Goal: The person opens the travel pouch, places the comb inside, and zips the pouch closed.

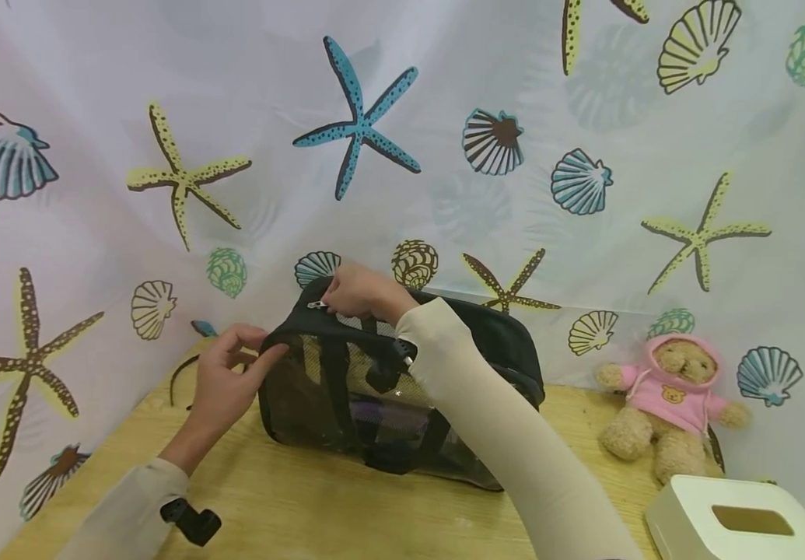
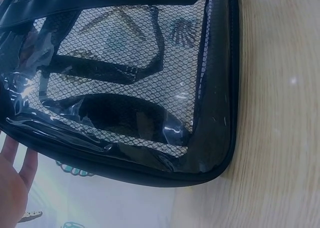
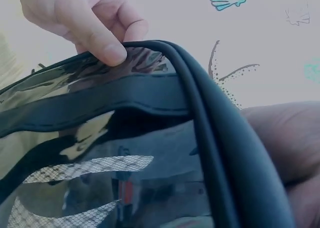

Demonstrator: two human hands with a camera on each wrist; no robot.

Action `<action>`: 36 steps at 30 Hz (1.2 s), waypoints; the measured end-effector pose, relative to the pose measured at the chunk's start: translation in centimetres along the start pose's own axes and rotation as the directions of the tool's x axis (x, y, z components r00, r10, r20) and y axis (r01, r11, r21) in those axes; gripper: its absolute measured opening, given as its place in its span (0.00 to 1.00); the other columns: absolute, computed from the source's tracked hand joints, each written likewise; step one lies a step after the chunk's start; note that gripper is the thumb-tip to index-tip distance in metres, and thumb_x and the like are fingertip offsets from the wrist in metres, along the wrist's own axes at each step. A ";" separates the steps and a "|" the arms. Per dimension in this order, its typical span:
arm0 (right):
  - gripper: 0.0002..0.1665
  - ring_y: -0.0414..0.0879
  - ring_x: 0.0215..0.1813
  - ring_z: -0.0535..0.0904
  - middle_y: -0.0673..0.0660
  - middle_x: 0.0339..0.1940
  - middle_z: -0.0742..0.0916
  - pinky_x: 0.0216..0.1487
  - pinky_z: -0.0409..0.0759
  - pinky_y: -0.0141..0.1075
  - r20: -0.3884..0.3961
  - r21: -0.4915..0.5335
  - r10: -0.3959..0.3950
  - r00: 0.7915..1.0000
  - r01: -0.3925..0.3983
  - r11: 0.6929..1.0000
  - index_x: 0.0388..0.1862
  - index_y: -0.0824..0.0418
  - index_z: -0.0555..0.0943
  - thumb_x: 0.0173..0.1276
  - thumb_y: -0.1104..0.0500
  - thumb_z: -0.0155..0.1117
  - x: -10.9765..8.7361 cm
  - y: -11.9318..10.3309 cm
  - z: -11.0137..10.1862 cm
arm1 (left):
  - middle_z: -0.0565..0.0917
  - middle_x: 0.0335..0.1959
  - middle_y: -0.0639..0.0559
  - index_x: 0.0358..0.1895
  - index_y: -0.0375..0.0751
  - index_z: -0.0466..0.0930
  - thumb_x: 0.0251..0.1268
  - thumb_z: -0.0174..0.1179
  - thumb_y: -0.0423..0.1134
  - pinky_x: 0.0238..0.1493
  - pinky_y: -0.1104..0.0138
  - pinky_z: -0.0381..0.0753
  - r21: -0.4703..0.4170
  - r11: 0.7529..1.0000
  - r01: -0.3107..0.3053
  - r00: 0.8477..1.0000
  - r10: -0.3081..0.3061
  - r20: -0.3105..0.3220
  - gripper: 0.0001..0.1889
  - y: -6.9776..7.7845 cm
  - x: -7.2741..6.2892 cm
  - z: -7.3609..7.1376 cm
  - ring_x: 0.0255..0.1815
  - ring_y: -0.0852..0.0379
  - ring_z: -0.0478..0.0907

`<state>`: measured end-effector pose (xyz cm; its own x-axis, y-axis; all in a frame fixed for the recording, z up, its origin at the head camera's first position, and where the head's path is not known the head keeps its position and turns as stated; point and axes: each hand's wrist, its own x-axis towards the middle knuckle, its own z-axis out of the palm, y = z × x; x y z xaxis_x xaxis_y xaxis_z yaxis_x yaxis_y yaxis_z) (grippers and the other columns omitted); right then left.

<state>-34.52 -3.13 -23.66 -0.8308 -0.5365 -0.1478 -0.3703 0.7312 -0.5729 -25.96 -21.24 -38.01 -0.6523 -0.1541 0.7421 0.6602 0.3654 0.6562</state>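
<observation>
A black bag (image 1: 304, 389) with clear plastic sides and mesh stands on the wooden table, like a pet carrier. My left hand (image 1: 227, 381) pinches its upper left corner between thumb and fingers; in the right wrist view this left hand (image 3: 95, 28) grips the piped rim. At the top left of the bag my right hand (image 1: 363, 292) has curled fingers at a silver zipper pull (image 1: 317, 304), the fingertips partly hidden. Black straps (image 1: 341, 381) run down the front. Something purple (image 1: 388, 416) shows through the clear side.
A teddy bear (image 1: 675, 394) in a pink hoodie sits at the right against the printed curtain (image 1: 444, 93). A white tissue box (image 1: 696, 505) stands at the table's front right. Behind my left hand lies a thin dark cord (image 1: 176, 381).
</observation>
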 end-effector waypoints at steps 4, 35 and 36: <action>0.15 0.37 0.22 0.70 0.49 0.27 0.84 0.25 0.68 0.28 -0.025 0.125 -0.013 1.000 0.015 0.992 0.35 0.62 0.88 0.79 0.60 0.59 0.2 0.5 0.1 | 0.82 0.37 0.55 0.40 0.25 0.81 0.60 0.68 0.19 0.35 0.78 0.79 -0.002 1.000 -0.005 1.000 0.005 0.004 0.07 -0.1 -0.1 0.0 0.35 0.71 0.80; 0.09 0.39 0.32 0.87 0.51 0.27 0.91 0.35 0.80 0.29 0.022 0.500 0.012 1.000 -0.021 0.866 0.44 0.67 0.90 0.72 0.63 0.67 -2.6 3.3 -2.1 | 0.77 0.25 0.50 0.34 0.29 0.80 0.54 0.69 0.15 0.30 0.78 0.75 0.023 0.994 -0.107 0.994 0.107 0.040 0.10 -1.5 0.2 -0.8 0.20 0.63 0.72; 0.09 0.39 0.33 0.87 0.52 0.27 0.91 0.35 0.80 0.29 0.022 0.503 0.013 1.000 -0.022 0.864 0.45 0.67 0.90 0.72 0.63 0.67 -2.8 3.6 -2.3 | 0.76 0.25 0.50 0.33 0.29 0.80 0.54 0.69 0.15 0.30 0.78 0.75 0.020 0.993 -0.112 0.993 0.111 0.041 0.10 -1.4 0.2 -0.9 0.20 0.63 0.72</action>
<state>-34.42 1.93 -23.46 -0.8263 -0.5361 -0.1728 -0.0922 0.4314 -0.8974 -26.71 -22.56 -38.62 -0.5895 -0.0743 0.8044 0.7216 0.3990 0.5657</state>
